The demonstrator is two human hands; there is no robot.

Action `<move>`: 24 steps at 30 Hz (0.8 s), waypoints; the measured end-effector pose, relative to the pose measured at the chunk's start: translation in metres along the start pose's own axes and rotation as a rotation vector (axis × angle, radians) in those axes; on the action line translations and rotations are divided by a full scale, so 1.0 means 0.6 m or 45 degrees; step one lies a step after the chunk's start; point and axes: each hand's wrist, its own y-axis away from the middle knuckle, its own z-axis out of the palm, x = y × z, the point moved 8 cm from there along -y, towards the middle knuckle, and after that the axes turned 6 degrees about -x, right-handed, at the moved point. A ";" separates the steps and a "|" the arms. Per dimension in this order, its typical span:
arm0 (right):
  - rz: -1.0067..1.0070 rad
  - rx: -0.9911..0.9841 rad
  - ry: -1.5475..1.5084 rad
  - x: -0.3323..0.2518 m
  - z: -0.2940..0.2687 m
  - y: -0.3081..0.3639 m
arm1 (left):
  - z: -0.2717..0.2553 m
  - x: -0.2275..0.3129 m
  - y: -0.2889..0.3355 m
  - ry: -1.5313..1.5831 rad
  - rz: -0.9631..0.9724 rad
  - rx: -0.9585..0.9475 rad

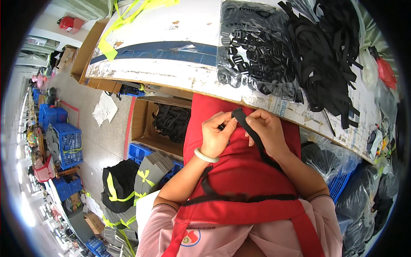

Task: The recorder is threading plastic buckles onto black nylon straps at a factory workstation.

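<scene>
Over my lap and the red apron [239, 184], both hands hold a black webbing strap [255, 136]. My left hand [216, 133] pinches it near its upper end between thumb and forefinger, and something small and dark shows among its fingers, too hidden to name. My right hand [269, 132] grips the same strap from the other side with thumb and fingers, and a length of it hangs down onto the apron. Just beyond my hands, a clear plastic bag of black plastic buckles [261, 60] lies on the table beside a heap of black straps [327, 64].
The worn white table [171, 70] has its edge right before me. Below it at left stands a cardboard box [139, 122] holding black strap pieces. Bundles of grey and black pieces [117, 184] tied with yellow ribbon sit left. Plastic bags [329, 158] and a blue crate [340, 182] are right.
</scene>
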 end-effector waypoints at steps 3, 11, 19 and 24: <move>-0.027 0.035 -0.037 0.006 -0.003 -0.007 | 0.000 0.007 -0.001 -0.154 0.063 -0.017; -0.102 -0.004 -0.089 0.018 0.002 -0.026 | 0.002 0.017 0.003 -0.344 0.199 -0.014; 0.153 -0.199 -0.142 0.033 -0.001 -0.035 | 0.003 -0.023 0.010 -0.130 0.151 -0.254; -0.378 -0.195 0.391 0.004 0.003 -0.032 | 0.013 -0.084 0.031 0.987 -0.763 -0.189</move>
